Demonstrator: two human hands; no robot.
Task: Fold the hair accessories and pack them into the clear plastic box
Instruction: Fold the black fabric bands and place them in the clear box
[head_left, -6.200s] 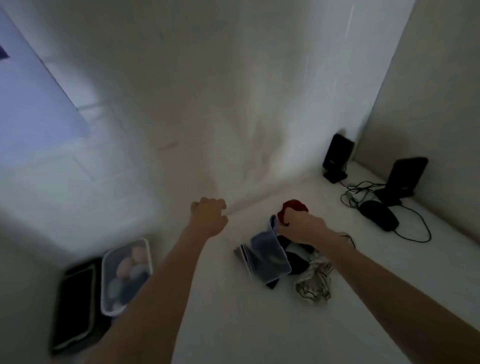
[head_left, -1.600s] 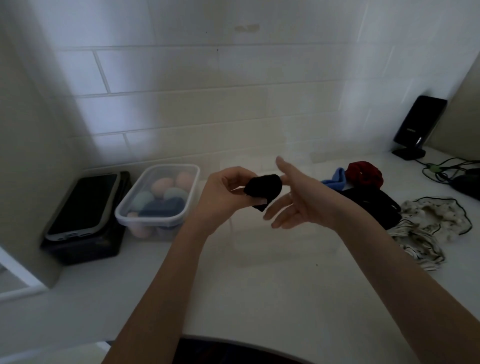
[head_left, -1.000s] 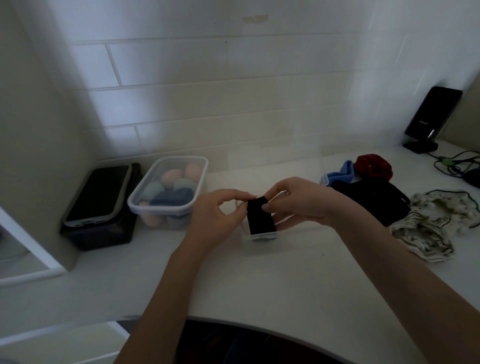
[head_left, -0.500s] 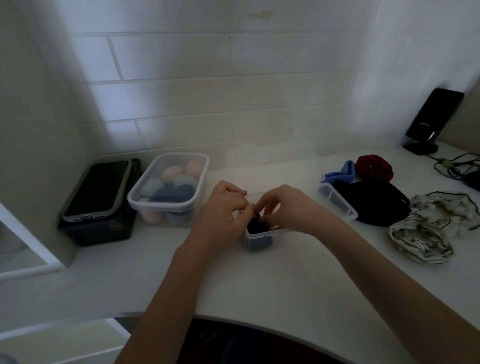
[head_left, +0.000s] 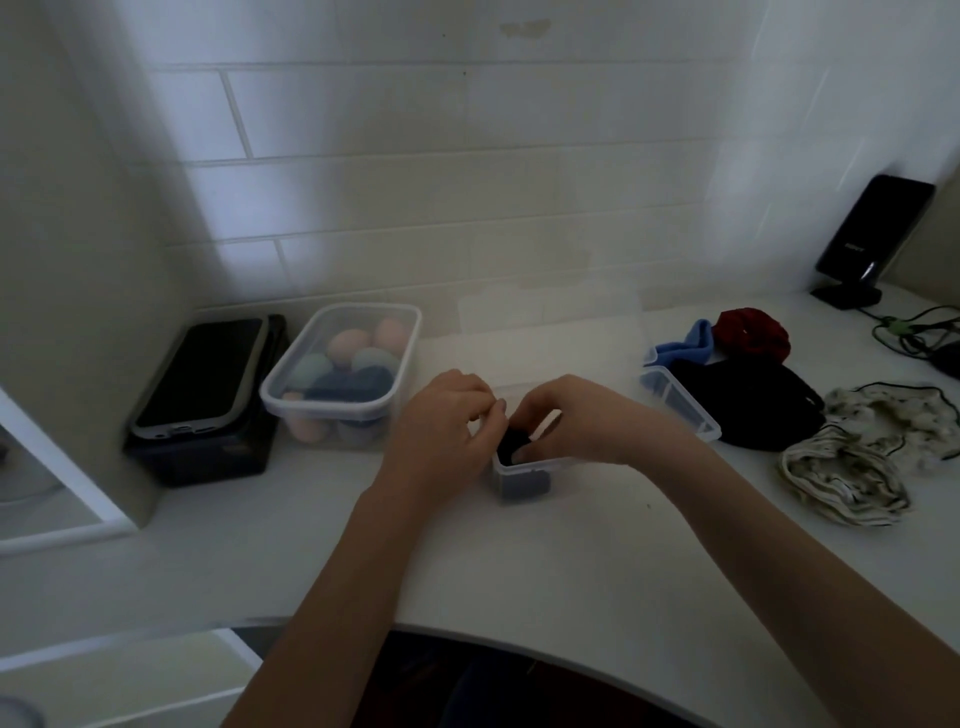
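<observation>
- Since a moment earlier, both hands have sunk a little lower over the clear plastic box, and the folded black hair band now sits deeper inside it.
- Nearest on the white counter, the box stands upright with its near wall showing dark cloth behind the plastic.
- Right at its rim, the left hand curls its fingertips onto the band, pinching and pressing it down; the right hand does the same from the other side, thumb at the rim.
- Risk, as a judgement: the box looks small and light, so uneven pressing could tip or slide it, and the springy cloth could unfold and pop out once let go.
- Farther right, a patterned scrunchie, a black cloth piece, a blue band and a red scrunchie lie unpacked beside a loose lid.
- Farther left, a lidded tub of sponges sits beside a phone.
</observation>
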